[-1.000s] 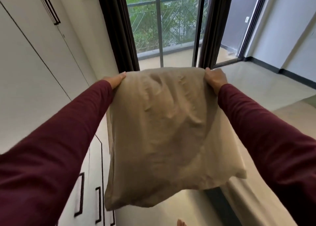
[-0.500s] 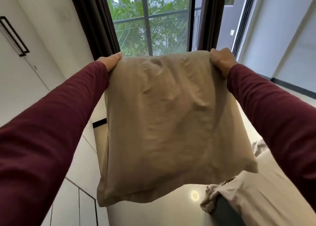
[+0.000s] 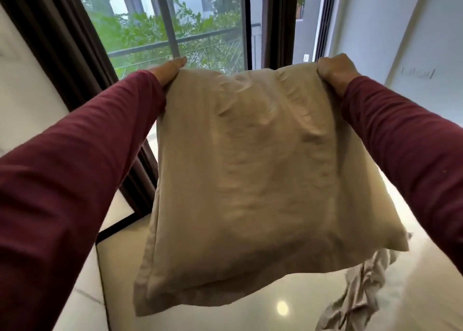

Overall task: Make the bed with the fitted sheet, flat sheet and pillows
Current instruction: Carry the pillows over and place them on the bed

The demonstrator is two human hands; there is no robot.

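Note:
A beige pillow (image 3: 253,180) in its case hangs in the air in front of me, its lower edge swung toward me. My left hand (image 3: 167,71) grips its top left corner, thumb on the near side. My right hand (image 3: 335,71) grips the top right corner with curled fingers. Both arms are stretched out in dark red sleeves. A crumpled beige sheet (image 3: 360,298) lies on the glossy floor at the lower right. The bed is out of view.
A tall glass door (image 3: 200,30) with dark frames and a dark curtain (image 3: 57,55) stands straight ahead, a balcony railing and trees behind it. White cupboard fronts (image 3: 82,305) line the left. The pale tiled floor (image 3: 275,308) spreads below.
The pillow has risen and the view has tilted and turned left: the bed corner at lower right has left the view and a crumpled sheet on the floor shows. Both hands keep their grip.

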